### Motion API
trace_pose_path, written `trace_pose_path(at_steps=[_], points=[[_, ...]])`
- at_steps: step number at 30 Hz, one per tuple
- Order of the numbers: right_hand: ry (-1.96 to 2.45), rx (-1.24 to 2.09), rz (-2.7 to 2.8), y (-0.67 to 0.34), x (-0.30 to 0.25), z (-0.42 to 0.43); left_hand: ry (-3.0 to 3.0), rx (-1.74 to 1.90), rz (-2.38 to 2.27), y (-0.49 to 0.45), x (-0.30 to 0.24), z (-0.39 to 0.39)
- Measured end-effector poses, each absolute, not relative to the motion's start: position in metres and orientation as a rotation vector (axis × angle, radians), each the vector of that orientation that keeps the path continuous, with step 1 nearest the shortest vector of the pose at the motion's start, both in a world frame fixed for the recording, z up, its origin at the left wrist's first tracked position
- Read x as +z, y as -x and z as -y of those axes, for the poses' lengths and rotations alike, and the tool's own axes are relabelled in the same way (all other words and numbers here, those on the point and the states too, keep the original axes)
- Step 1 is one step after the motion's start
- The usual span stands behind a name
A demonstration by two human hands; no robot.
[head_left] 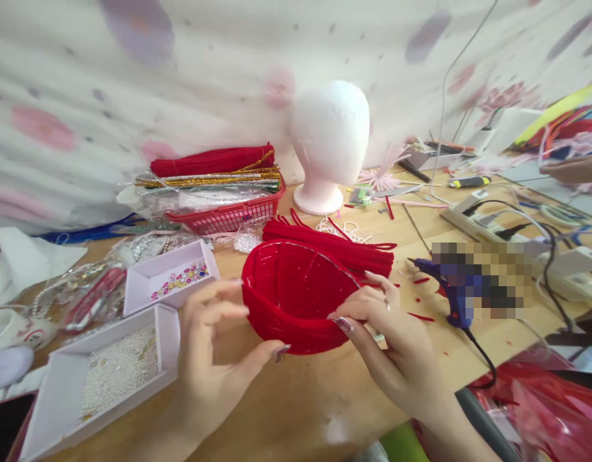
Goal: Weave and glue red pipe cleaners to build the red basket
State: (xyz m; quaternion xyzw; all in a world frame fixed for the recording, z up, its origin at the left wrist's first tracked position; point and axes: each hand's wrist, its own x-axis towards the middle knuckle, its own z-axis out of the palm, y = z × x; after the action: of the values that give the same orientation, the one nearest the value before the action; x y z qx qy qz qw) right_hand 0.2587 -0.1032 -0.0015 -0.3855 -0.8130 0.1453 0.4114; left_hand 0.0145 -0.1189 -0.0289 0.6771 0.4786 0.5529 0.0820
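A red, fuzzy, bowl-shaped piece (296, 333), seemingly built from pipe cleaners, is tilted so its hollow inside shows. My right hand (392, 340) pinches its rim on the right between thumb and fingers; a ring is on one finger. My left hand (213, 346) is at the piece's left side with thumb and fingers spread apart. Its fingertips are close to the red wall, and whether they touch it I cannot tell. Just behind lies a bundle of red pipe cleaners (344, 250).
White trays of gems (132, 301) and pearl beads (59, 391) sit left. Behind are a red basket (228, 215) of pipe cleaners and a white foam head (329, 141). Rightward lie a blue glue gun (462, 314), a power strip (464, 221) and cords. Another person's hand (572, 170) shows far right.
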Motion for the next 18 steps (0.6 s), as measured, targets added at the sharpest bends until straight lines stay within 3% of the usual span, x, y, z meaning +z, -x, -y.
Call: trace_pose_path(at_steps=[9,18], points=[[0.926,-0.023,2.074,-0.251,0.010,0.124,-2.192,1.565,-1.396,-0.024,-0.049,0.123],[0.930,0.226,2.117,-0.251,0.001,0.156,-2.548,1.564,-1.209,-0.024,-0.045,0.124]])
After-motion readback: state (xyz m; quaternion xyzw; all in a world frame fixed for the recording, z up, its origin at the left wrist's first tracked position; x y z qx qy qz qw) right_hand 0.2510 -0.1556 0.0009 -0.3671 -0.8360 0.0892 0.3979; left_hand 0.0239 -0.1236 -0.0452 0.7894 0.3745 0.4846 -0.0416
